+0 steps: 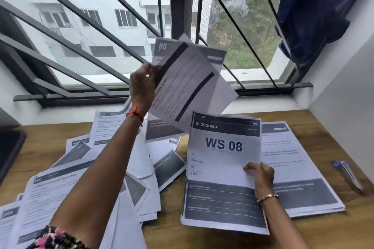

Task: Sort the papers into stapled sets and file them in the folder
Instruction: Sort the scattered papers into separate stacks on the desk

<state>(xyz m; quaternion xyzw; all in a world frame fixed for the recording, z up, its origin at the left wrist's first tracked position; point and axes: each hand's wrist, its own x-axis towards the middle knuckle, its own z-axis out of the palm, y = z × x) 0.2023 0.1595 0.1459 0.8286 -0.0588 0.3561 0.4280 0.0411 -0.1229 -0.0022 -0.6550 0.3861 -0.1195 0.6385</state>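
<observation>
While the left hand (141,85) pinches a few tilted sheets (190,87) high before the window (97,32), the right hand (261,174) grips the WS 08 page (218,170) by its right edge. It runs near-to-far, heading far, overlapping the right stack (299,170).

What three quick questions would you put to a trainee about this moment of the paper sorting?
1. True or false: the left hand holds papers raised above the table.
2. What is printed large on the sheet held by the right hand? A) WS 08 B) WS 12 C) WS 03
3. Fill in: the scattered papers lie to the ___ of that sheet.

Key: 1 true; 2 A; 3 left.
</observation>
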